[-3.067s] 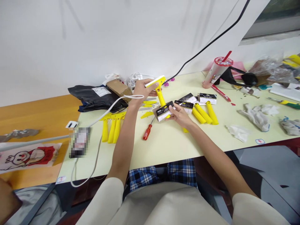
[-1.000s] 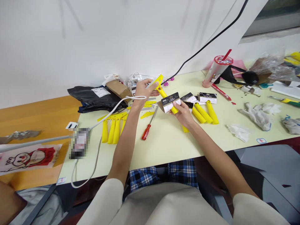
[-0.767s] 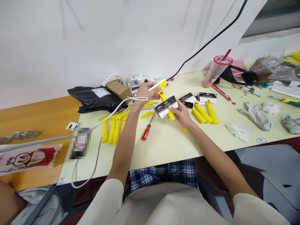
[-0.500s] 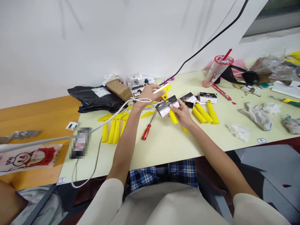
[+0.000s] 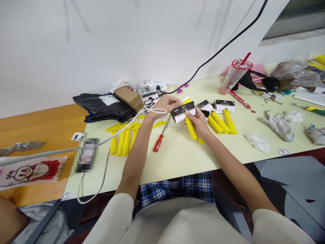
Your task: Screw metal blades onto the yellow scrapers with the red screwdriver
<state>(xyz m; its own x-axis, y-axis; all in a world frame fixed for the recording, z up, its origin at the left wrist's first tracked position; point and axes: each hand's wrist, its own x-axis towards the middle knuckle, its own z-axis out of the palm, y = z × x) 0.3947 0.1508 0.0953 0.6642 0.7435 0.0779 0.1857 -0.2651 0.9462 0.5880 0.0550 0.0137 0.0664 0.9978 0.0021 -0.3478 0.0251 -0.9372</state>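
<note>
The person's right hand (image 5: 199,123) is pinching a black-and-white card sleeve (image 5: 183,112) onto a yellow scraper (image 5: 191,128), whose handle is slanting down toward the person. The left hand (image 5: 164,106) is reaching across, its pressed-together fingers (image 5: 177,100) gripping the scraper's top end. Loose yellow handles (image 5: 220,122) and more cards (image 5: 224,105) are lying on the pale desk (image 5: 177,159), with a red-handled screwdriver (image 5: 157,144) just beside the hands.

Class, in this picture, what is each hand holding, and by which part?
The right hand grips a long-handled yellow plastic scraper by its handle, with a flat black-and-white card against it. The left hand appears to pinch the scraper's top end, mostly hidden by the card.
</note>
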